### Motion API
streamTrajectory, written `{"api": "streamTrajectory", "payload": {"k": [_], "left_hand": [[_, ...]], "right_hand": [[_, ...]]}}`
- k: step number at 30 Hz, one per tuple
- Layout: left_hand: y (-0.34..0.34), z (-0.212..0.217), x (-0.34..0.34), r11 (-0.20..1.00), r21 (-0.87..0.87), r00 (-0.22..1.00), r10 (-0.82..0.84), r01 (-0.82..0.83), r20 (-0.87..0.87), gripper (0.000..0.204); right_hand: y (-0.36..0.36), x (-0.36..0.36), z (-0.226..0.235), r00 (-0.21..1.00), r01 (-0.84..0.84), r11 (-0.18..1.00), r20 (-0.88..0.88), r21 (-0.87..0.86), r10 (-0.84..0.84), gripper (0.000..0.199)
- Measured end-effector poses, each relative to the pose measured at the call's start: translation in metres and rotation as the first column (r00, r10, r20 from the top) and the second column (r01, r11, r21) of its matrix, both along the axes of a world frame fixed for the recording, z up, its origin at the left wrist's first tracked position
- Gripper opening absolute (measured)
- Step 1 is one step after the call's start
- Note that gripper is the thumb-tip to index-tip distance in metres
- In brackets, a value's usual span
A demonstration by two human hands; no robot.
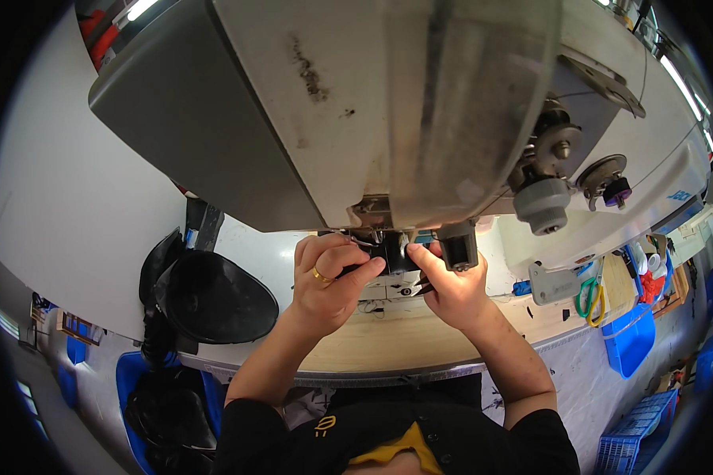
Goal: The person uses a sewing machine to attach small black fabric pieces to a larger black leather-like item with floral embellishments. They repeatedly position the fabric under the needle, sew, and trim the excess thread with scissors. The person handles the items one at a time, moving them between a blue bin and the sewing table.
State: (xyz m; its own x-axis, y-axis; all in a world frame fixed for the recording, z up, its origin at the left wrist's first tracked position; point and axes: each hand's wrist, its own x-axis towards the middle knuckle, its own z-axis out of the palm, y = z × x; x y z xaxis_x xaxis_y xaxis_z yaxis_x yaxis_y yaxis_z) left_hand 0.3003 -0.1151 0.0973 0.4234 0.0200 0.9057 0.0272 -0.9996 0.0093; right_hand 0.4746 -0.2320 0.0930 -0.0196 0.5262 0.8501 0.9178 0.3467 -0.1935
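Both hands are at the needle area of a large sewing machine. A small black piece, perhaps fabric or leather, lies under the machine head there. My left hand, with a gold ring, pinches the left side of this piece between thumb and curled fingers. My right hand holds its right side, thumb pressed on it, with the fingers partly hidden behind a dark machine part. Something thin and dark sticks out by the right palm; its kind is unclear. The machine head hides the stitching point.
Left of my hands are shiny black dished pieces, with more in a blue bin below. At right on the table lie green- and yellow-handled scissors and a blue tray. A blue crate stands lower right. Thread tension knobs jut from the machine.
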Motion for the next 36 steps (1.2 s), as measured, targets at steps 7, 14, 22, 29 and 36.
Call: {"api": "streamTrajectory", "payload": {"k": [7,14,22,29,36], "left_hand": [[0.01,-0.005,0.006,1.0,0.02,0.997,-0.007,0.005,0.075,0.026],[0.01,-0.006,0.007,1.0,0.018,0.997,-0.002,0.001,0.078,0.024],[0.014,-0.012,0.011,1.0,0.018,0.991,-0.011,0.008,0.13,0.022],[0.03,-0.01,0.019,0.996,-0.028,0.981,-0.077,0.084,0.177,0.024],[0.038,-0.022,0.017,0.974,-0.22,0.995,-0.033,0.053,0.092,0.019]], "right_hand": [[0.003,0.009,-0.004,0.999,0.024,1.0,0.043,-0.009,-0.023,0.047],[0.003,0.01,-0.004,0.998,0.039,0.999,0.056,0.0,-0.039,0.05],[0.006,0.01,0.0,0.999,0.046,0.999,0.029,-0.021,-0.045,0.053],[0.016,0.018,-0.006,0.996,0.078,0.996,0.047,-0.037,-0.076,0.05],[0.02,0.024,-0.01,0.988,0.135,0.991,0.083,-0.013,-0.134,0.043]]}}
